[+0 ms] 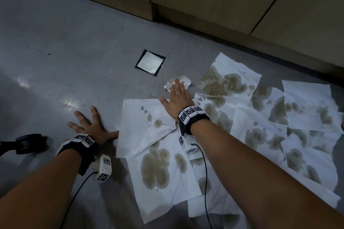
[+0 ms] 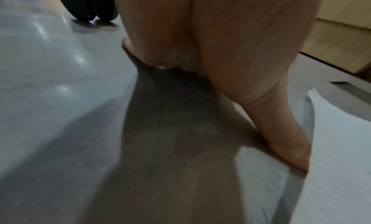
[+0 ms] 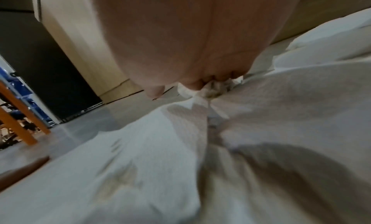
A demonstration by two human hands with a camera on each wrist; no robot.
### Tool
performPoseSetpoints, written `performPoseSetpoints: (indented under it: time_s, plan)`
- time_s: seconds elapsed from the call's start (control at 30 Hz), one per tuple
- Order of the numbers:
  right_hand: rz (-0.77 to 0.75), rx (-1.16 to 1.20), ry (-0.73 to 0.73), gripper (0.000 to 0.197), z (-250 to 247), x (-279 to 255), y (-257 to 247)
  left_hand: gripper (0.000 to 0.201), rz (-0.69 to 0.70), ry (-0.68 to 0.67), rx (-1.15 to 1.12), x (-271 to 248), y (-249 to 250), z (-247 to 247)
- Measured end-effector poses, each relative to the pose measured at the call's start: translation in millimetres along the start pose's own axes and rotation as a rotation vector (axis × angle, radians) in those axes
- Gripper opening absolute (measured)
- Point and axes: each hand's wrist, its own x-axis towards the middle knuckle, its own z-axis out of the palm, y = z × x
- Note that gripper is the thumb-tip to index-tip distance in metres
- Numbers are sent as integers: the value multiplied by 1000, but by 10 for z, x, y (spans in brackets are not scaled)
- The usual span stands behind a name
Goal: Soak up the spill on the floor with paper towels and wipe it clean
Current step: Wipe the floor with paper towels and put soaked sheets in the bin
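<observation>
Several white paper towels (image 1: 260,132) lie spread over the grey floor, blotched with brown wet stains. My right hand (image 1: 177,96) lies flat with straight fingers, pressing a small crumpled wet wad of paper towel (image 1: 183,80) onto the floor beyond the sheets. The wad (image 3: 214,91) shows under my fingertips in the right wrist view, with wrinkled sheets (image 3: 261,132) below. My left hand (image 1: 89,122) is spread flat on bare floor, its thumb touching the edge of the nearest sheet (image 1: 134,126). In the left wrist view the left hand (image 2: 200,53) rests on the floor beside that sheet (image 2: 341,148).
A square metal floor drain (image 1: 150,63) sits just beyond the wad. Wooden cabinet fronts (image 1: 223,5) run along the far side. A black caster wheel (image 1: 29,143) stands to the left of my left wrist. Orange chair legs (image 3: 22,121) show far left.
</observation>
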Motion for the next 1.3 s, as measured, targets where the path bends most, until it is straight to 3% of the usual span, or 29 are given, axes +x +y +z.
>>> performPoseSetpoints:
  time_s: [0.47,0.57,0.73,0.9,1.0,1.13,1.3]
  plan:
    - [54,14,-7,82,35,-215,345,143,-10,22,18,-8,-6,14]
    - [140,119,7,85,65,-250,306,143,-17,17,28,-5,2,4]
    - [175,103,3,89,155,-323,349,143,-17,11,33,-25,13,-2]
    - [-4,4,-6,91,200,-334,203,143,-24,-12,29,-75,37,-27]
    - [28,3,-40,93,213,-296,148,143,-22,-9,30,-81,38,-33]
    - [-21,-23,68,90,44,-73,68,143,-8,7,14,-61,27,-5]
    - [54,-49,2,94,24,104,80,144,-5,2,13,-30,20,-4]
